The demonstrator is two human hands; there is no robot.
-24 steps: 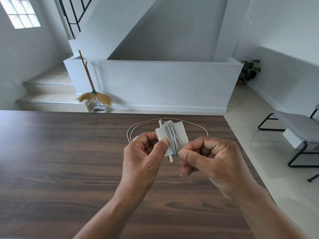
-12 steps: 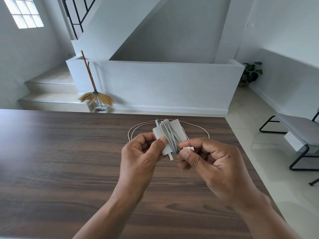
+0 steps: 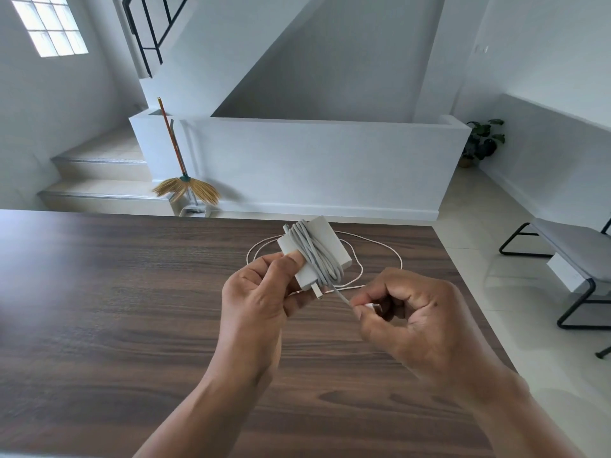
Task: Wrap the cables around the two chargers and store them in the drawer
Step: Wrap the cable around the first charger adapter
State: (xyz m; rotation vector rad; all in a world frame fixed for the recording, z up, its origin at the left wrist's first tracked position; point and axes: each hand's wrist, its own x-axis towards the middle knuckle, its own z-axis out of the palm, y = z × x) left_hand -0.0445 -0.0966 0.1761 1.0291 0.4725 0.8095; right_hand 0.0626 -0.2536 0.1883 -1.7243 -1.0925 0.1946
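A: So, nearest us, the right hand [image 3: 413,322] pinches the cable's plug end [image 3: 373,306], with a short tail left to tuck.

B: And the left hand [image 3: 261,292] grips the white charger [image 3: 330,246], thumb pressing the wound cable [image 3: 315,256], above the wooden table [image 3: 115,309].

A: Probably one last turn, then secure the plug. Beyond it a second, thinner cable [image 3: 380,246] lies looped near the far edge.

B: Broad bare wood lies to the left; no drawer in view.
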